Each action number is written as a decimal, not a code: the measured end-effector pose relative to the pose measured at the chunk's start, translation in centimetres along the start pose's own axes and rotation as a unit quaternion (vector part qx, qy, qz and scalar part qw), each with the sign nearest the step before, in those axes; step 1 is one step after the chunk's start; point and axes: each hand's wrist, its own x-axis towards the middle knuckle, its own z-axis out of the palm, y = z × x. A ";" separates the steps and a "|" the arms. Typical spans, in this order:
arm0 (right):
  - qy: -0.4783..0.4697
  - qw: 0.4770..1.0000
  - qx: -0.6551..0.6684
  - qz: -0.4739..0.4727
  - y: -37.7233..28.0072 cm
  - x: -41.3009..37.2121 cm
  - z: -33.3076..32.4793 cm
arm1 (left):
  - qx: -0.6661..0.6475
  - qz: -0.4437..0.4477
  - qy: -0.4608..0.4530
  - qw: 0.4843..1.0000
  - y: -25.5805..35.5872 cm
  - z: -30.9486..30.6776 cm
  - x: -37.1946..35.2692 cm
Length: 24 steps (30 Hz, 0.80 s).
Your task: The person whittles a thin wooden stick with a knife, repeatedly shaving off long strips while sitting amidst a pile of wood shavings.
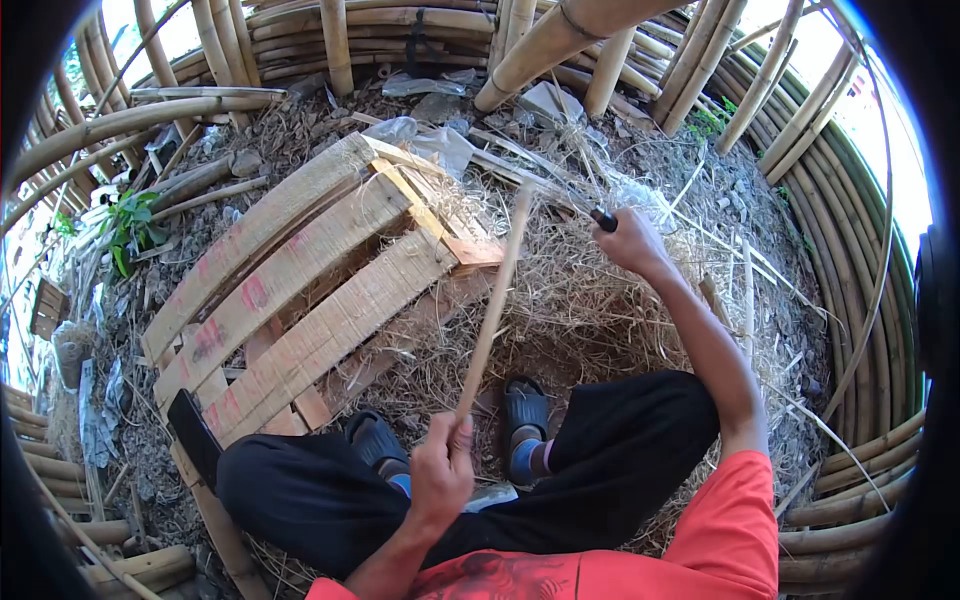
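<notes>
Thin stick (493, 305) extends forward from the left-hand grip (443, 470).

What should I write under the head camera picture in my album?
The left grip holds a long, thin, pale-brown stick; the right grip holds a rounded black handle.

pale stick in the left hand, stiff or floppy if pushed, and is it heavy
The pale stick is probably fairly stiff, since it looks straight with only its lower end gripped by the left hand. It looks slender, so probably light.
</notes>
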 end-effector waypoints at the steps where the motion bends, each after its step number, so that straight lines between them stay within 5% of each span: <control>1: -0.006 1.000 0.024 0.000 0.1 -0.3 0.3 | 0.000 -0.019 0.002 1.000 -0.3 0.0 0.5; 9: -0.117 0.930 0.346 -0.043 -1.9 -2.4 1.0 | -0.210 -0.134 -0.084 0.965 -2.9 0.5 0.9; 13: -0.121 0.911 0.337 -0.206 -5.5 -4.0 1.8 | -0.310 -0.166 -0.125 0.928 -1.9 0.3 1.0; 17: -0.241 0.847 0.453 -0.141 -7.2 -4.7 2.7 | -0.352 -0.198 -0.157 0.901 -1.0 -0.1 0.9; 20: -0.254 0.783 0.560 -0.097 -7.9 -4.5 3.0 | -0.334 -0.188 -0.169 0.908 0.7 -1.1 1.1; 24: -0.130 0.843 0.514 -0.087 -7.9 -2.7 1.8 | -0.157 -0.121 -0.157 0.967 0.2 -0.9 0.5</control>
